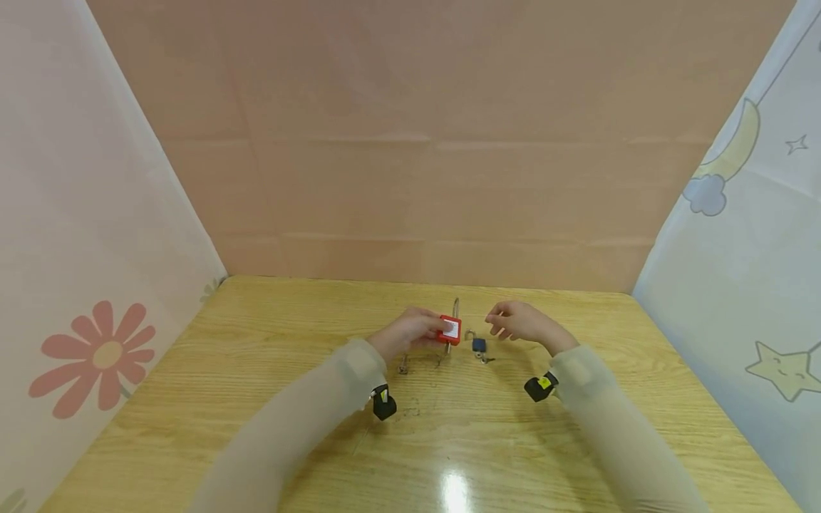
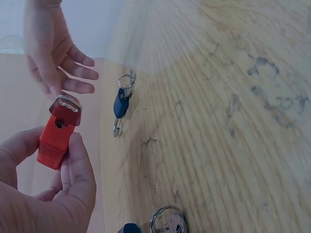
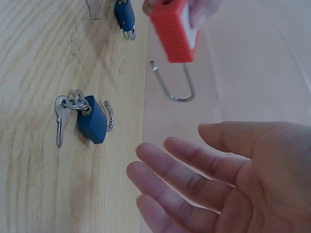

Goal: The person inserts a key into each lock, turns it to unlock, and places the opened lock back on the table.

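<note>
My left hand [image 1: 410, 331] grips the red padlock [image 1: 450, 330] by its body, raised over the table. Its white label shows in the head view. The silver shackle [image 3: 180, 98] stands unlatched, one end free of the body. Apart from it, my right hand [image 3: 209, 182] holds nothing, with fingers spread and slightly bent. Between the hands on the table lies a blue padlock [image 3: 93, 124], its shackle open and a ring with keys [image 3: 60, 121] at its other end.
A second blue padlock [image 3: 125, 14] lies on the table near my left hand, with a key ring [image 2: 167, 221] beside it. The wooden table [image 1: 359, 456] has dark scuff marks. An orange-brown sheet [image 1: 423, 178] stands behind, and printed sheets stand at both sides.
</note>
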### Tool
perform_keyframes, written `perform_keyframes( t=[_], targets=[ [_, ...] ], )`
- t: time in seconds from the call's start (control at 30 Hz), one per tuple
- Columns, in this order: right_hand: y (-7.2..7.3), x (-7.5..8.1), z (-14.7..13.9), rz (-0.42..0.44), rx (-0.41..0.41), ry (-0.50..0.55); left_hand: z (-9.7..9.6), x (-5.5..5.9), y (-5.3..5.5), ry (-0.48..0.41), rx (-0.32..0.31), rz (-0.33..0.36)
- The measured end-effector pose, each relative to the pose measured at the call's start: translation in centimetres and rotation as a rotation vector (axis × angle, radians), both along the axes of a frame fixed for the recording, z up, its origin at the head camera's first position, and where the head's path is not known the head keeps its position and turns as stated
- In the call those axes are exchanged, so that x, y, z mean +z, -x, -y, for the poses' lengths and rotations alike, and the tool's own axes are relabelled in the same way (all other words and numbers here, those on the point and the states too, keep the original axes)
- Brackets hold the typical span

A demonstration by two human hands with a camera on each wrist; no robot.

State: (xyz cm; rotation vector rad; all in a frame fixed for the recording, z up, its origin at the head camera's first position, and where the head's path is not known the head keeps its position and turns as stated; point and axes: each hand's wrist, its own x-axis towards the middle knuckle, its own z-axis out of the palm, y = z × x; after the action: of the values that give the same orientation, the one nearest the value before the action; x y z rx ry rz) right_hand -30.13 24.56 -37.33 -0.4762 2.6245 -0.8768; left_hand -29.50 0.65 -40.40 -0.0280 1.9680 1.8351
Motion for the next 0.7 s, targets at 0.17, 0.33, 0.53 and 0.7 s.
perform_keyframes(
  t=[0.17,0.33,0.53,0.7],
  targets=[
    [0.1,0.1,0.1,-0.002,-0.003,0.007,-1.0,-0.2,0.0,0.034,-0.029,0.007],
    [0.1,0.2,0.2,0.005,-0.001,0.016,-1.5,-0.6,0.2,0.089,-0.046,0.019],
    [0.3,0.2,0.1,0.014,0.006,0.028,-1.7,-0.9,0.5,0.181,0.002,0.037],
    [0.4,0.1,0.0,0.018,0.012,0.039,-1.6,-1.0,0.6,0.205,0.038,0.049]
  ],
)
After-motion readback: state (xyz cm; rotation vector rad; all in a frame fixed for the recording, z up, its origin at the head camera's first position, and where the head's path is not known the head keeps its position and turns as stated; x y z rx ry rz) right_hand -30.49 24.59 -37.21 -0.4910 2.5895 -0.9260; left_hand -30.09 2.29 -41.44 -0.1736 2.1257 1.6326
